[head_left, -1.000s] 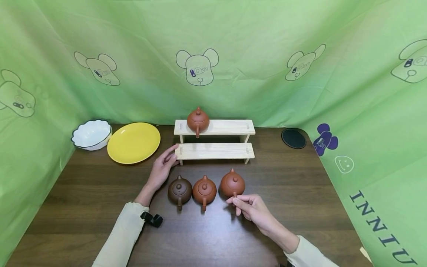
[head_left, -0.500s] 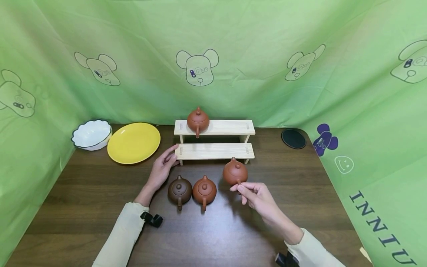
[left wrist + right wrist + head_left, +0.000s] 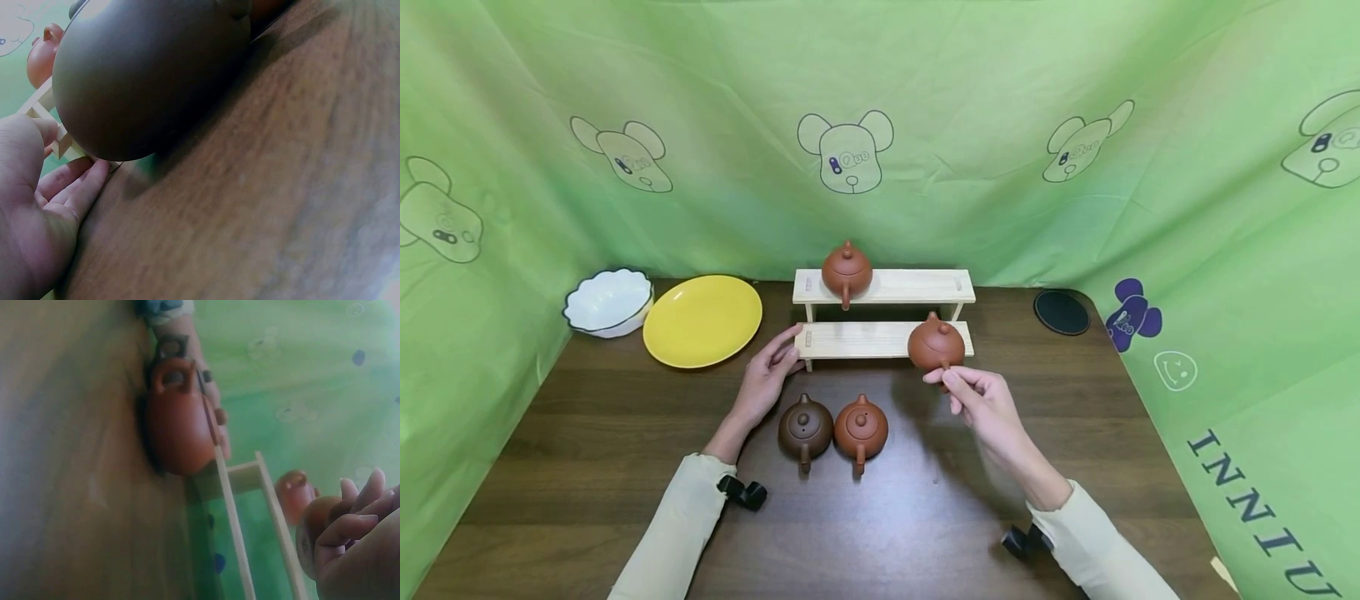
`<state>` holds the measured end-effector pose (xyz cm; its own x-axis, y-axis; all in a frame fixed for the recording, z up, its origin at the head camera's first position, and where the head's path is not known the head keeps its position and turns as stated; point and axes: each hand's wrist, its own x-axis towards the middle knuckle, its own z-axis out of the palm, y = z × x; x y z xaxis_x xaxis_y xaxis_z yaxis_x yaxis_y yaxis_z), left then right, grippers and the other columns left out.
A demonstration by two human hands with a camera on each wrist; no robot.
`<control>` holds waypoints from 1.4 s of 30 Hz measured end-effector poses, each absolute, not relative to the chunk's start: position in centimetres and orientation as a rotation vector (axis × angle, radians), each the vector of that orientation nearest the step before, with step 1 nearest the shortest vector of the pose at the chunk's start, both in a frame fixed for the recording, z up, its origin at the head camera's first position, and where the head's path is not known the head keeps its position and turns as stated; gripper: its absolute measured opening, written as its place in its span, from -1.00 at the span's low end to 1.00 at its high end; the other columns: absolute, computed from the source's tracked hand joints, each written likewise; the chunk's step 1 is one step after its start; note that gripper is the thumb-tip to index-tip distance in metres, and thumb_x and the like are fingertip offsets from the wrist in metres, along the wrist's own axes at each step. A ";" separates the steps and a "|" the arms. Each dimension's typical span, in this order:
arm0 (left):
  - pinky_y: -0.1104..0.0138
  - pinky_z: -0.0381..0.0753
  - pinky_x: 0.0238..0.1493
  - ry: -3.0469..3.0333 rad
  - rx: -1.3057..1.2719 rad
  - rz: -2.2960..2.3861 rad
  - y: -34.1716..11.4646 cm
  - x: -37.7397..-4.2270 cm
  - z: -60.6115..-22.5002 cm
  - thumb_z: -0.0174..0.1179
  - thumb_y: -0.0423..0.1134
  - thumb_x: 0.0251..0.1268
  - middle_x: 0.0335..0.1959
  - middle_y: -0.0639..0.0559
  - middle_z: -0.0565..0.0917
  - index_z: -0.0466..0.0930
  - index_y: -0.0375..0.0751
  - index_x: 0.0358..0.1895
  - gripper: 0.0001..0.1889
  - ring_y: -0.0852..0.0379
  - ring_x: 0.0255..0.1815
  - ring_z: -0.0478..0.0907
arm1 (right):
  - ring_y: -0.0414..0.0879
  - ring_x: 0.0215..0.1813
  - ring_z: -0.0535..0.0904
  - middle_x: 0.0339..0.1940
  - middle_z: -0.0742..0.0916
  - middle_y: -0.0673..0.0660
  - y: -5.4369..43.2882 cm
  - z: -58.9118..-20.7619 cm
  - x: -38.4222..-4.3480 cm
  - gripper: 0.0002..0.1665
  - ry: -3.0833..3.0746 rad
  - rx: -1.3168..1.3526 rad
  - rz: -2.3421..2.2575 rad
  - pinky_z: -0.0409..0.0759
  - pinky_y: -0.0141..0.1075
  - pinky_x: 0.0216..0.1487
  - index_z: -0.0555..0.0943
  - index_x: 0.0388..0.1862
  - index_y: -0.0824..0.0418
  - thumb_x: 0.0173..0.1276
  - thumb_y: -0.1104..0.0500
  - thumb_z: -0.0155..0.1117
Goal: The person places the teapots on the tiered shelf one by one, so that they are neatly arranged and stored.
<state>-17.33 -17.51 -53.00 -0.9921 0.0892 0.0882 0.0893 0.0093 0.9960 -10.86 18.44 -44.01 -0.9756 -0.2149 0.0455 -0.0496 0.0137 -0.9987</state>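
My right hand (image 3: pixel 988 408) pinches the handle of a reddish-brown clay teapot (image 3: pixel 935 340), its spout pointing away from me. The pot overlaps the right end of the lower shelf (image 3: pixel 857 340) of a two-step wooden stand in the head view. At that shelf's left end, my left hand (image 3: pixel 760 385) grips the edge with thumb and fingers. Another reddish teapot (image 3: pixel 847 273) sits on the left of the upper shelf (image 3: pixel 917 285). Before the stand, a dark brown teapot (image 3: pixel 805 427) and a reddish one (image 3: pixel 861 428) stand side by side; the dark one looms large in the left wrist view.
At the back left, a yellow plate (image 3: pixel 703 322) lies beside a white scalloped bowl (image 3: pixel 608 302). A black round coaster (image 3: pixel 1062 312) is at the back right. Green printed cloth (image 3: pixel 970 167) encloses the wooden table (image 3: pixel 880 533).
My right hand has lifted the teapot from beside the other two and carried it forward to the lower shelf's right end. The left hand has stayed at the shelf.
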 end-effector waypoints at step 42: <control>0.36 0.75 0.37 -2.239 -0.194 -2.188 -17.5 -17.4 -53.2 0.04 -0.38 0.83 0.69 -0.24 0.39 0.39 -0.28 0.69 -0.50 -0.05 0.54 0.52 | -0.33 -0.66 0.23 -0.64 0.45 -0.14 14.3 -44.0 -19.7 -0.61 2.369 -0.250 -2.348 0.05 -0.50 -0.69 0.77 -0.02 0.55 0.79 0.23 0.14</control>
